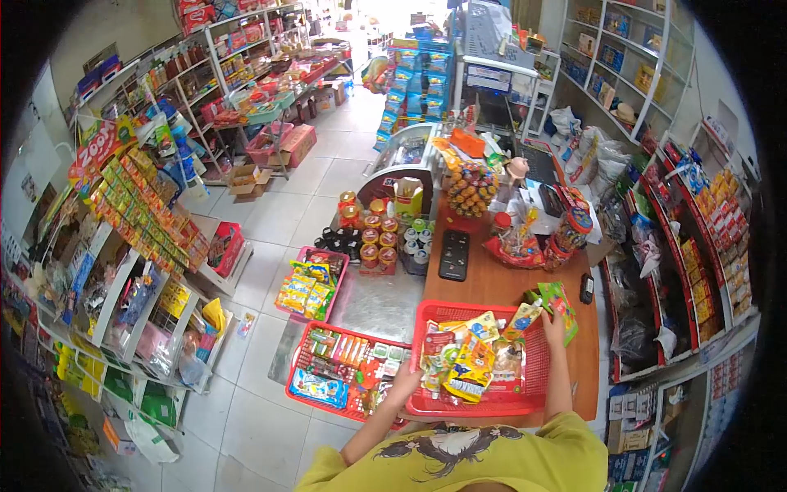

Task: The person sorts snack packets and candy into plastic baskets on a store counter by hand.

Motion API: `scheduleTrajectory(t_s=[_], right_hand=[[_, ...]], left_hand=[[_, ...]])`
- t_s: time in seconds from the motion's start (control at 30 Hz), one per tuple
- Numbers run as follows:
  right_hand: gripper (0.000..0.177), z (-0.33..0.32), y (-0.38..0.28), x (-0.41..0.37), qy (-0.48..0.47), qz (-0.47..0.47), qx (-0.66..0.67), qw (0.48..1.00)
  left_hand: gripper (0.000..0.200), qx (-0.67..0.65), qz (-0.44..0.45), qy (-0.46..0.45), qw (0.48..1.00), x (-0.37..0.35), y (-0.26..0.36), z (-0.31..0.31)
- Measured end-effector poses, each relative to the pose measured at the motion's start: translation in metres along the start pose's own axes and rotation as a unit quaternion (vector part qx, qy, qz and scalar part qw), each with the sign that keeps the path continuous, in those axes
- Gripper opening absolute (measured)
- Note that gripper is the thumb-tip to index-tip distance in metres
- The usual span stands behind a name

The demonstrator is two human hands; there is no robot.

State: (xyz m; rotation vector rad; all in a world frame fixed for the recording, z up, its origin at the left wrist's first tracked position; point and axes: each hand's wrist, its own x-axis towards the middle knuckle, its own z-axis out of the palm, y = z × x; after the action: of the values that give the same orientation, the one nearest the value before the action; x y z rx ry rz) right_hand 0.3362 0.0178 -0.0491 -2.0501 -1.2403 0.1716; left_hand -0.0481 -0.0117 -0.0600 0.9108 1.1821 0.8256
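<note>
Head view: I see the left hand (406, 380) on the near-left rim of the red plastic mesh basket (492, 406), grip unclear. The basket sits on the brown wooden counter (492, 283), heaped with bright snack packets (467, 353). The right hand (554, 330) pinches a green foil packet (561, 303) at the right rim, so I judge loading well along, with this one not yet in.

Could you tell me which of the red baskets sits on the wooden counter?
The larger red basket heaped with snack packets; the other red basket lies lower on the metal top.

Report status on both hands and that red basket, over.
Left hand on red basket, near-left rim, grip unclear. Right hand holds green packet at its far-right corner. Snack packets piled inside; nothing blocking either hand.
</note>
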Motion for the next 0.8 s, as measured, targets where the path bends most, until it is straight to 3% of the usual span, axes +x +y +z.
scheduleTrajectory(t_s=[0.07,0.17,0.43,0.5,0.6,0.67,0.7,0.8], right_hand=[[0.039,-0.001,-0.001,0.0,0.002,-0.005,0.022,1.0],[0.038,0.006,0.012,0.005,-0.008,-0.001,0.068,0.998],[0.037,0.009,0.027,0.009,-0.028,0.001,0.081,0.996],[0.036,0.01,0.032,0.011,-0.058,0.03,0.17,0.983],[0.036,0.01,0.039,0.014,-0.054,0.012,0.109,0.992],[0.036,0.008,0.028,0.011,-0.048,0.011,0.124,0.991],[0.035,0.008,0.026,0.012,-0.049,0.008,0.124,0.991],[0.035,0.005,0.025,0.009,-0.044,-0.005,0.072,0.996]], left_hand=[[0.032,0.063,0.073,0.013,0.995,0.015,-0.028,-0.004],[0.034,-0.043,0.04,-0.014,0.998,0.006,-0.012,0.0],[0.039,-0.034,0.048,-0.043,0.997,0.007,-0.009,-0.001],[0.039,-0.003,0.062,-0.038,0.997,0.011,-0.012,-0.005],[0.04,0.013,0.072,-0.051,0.996,0.005,-0.002,-0.003],[0.04,0.005,0.073,-0.062,0.995,0.018,-0.026,-0.004],[0.04,0.071,0.087,-0.045,0.993,0.017,-0.022,-0.006],[0.042,-0.015,0.062,-0.08,0.995,0.016,-0.02,-0.005]])
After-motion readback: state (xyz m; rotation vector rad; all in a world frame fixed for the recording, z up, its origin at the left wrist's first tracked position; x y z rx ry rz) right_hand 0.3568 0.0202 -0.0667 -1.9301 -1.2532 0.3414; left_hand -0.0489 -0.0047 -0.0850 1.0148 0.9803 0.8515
